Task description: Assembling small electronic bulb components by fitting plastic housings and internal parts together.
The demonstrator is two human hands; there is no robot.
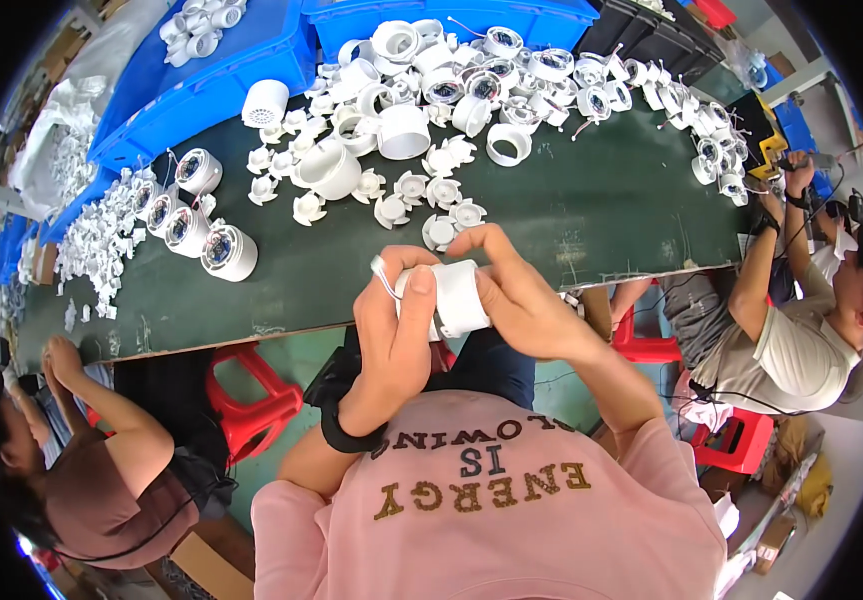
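A white plastic cylindrical housing [463, 297] is held between my hands, just off the table's near edge. My left hand [391, 315] is closed round its left end, with a short white wire [383, 275] and its small plug sticking out beside the fingers. On the other end, my right hand [526, 300] grips with the thumb against the side and the index finger bent over the top. The housing's inside is hidden. Beyond my hands lie small white fan impellers [439, 231], and to the left are several white cylinders [229, 252] with dark wired centres.
A green tabletop [351, 270] carries a heap of white rings and housings [403, 132], with small white pieces [101, 240] at left. Blue bins [211, 110] line the back. People sit at left and right [791, 330]; red stools [251, 395] stand below the table.
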